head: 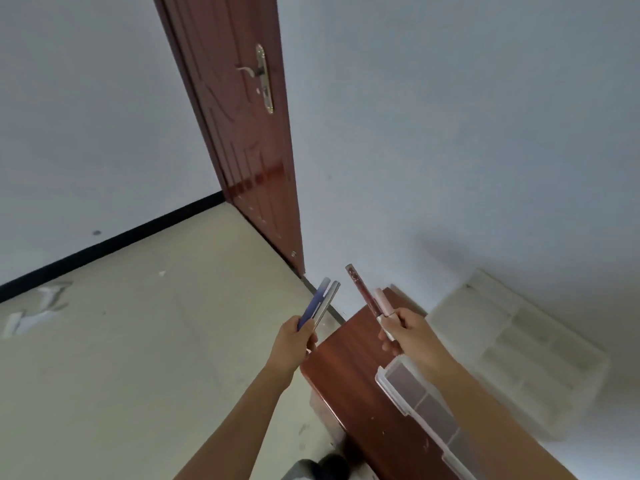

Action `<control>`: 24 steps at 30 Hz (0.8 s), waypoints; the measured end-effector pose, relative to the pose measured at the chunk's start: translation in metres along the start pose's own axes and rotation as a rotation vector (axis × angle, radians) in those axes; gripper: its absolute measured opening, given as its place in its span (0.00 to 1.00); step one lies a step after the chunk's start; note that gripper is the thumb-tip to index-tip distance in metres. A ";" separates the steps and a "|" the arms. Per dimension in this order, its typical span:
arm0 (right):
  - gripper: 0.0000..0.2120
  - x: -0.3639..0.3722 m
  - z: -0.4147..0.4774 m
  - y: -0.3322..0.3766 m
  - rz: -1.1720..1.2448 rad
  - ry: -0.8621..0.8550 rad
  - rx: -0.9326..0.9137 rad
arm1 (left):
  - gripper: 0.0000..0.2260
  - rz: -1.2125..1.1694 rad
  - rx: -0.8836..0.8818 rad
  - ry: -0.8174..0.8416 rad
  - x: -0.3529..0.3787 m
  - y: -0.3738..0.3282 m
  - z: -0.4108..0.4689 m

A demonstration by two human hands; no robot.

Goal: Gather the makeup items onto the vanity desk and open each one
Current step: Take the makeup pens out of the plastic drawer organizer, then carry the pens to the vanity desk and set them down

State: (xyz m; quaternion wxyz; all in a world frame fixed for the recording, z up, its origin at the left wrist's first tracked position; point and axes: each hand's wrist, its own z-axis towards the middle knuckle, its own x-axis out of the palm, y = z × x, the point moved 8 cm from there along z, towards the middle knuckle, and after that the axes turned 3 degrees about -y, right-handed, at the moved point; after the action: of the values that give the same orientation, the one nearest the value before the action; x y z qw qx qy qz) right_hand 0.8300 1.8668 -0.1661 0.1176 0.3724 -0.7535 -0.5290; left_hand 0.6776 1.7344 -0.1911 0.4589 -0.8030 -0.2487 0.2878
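The left hand (294, 336) is gripping two slim makeup tubes side by side, a blue tube (313, 304) and a silver tube (327, 303), both pointing up and away from the person over the floor (138, 341). The right hand (407, 330) is gripping two more, a dark red tube (360, 289) and a pink tube (382, 308), which are angling up and to the left above the near end of the wooden worktop (346, 375). A clear plastic organiser (415, 407) is lying on the worktop just below the right forearm, touching its surface. A second, pale organiser (519, 341) is leaning near the wall (450, 133) on the right. A brown door (242, 133) is standing open beyond the hands.
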 end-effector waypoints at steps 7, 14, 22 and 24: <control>0.07 -0.015 -0.046 -0.076 0.121 -0.135 0.108 | 0.09 -0.203 -0.185 -0.126 0.060 0.060 -0.041; 0.05 -0.040 -0.095 -0.133 0.195 -0.242 0.189 | 0.08 -0.150 -0.236 -0.045 0.124 0.086 -0.055; 0.06 -0.063 -0.103 -0.132 0.221 -0.435 0.155 | 0.05 -0.180 -0.221 0.017 0.144 0.075 -0.046; 0.05 -0.069 -0.102 -0.132 0.233 -0.478 0.146 | 0.05 -0.189 -0.229 0.050 0.151 0.073 -0.044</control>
State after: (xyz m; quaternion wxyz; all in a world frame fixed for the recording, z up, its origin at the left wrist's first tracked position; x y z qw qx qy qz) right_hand 0.9943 1.8202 -0.2259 -0.0304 0.1552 -0.8337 -0.5290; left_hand 0.8249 1.7749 -0.2730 0.3952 -0.8300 -0.3429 0.1931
